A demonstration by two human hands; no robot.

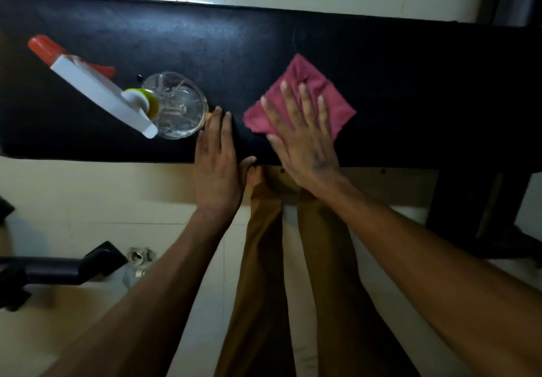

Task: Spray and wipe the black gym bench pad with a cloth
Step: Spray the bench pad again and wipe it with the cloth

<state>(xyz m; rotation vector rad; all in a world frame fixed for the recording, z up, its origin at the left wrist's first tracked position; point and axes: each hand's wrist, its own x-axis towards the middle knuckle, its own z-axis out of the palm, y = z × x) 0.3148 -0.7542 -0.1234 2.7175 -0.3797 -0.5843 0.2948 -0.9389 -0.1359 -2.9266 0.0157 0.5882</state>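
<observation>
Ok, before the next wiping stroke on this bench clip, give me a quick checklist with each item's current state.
1. Pink cloth flat on the black bench pad: ok.
2. Right hand pressing the cloth with straight, spread fingers: ok.
3. Left hand flat on the pad's near edge, bracing, holding nothing: ok.
4. Spray bottle upright on the pad to the left, apart from the cloth: ok, but it stands in the way of a stroke going left.
5. Pad already sprayed: cannot tell, no wet sheen shows on the dark surface.
6. Pad to the right of the cloth free for a stroke: ok.
</observation>
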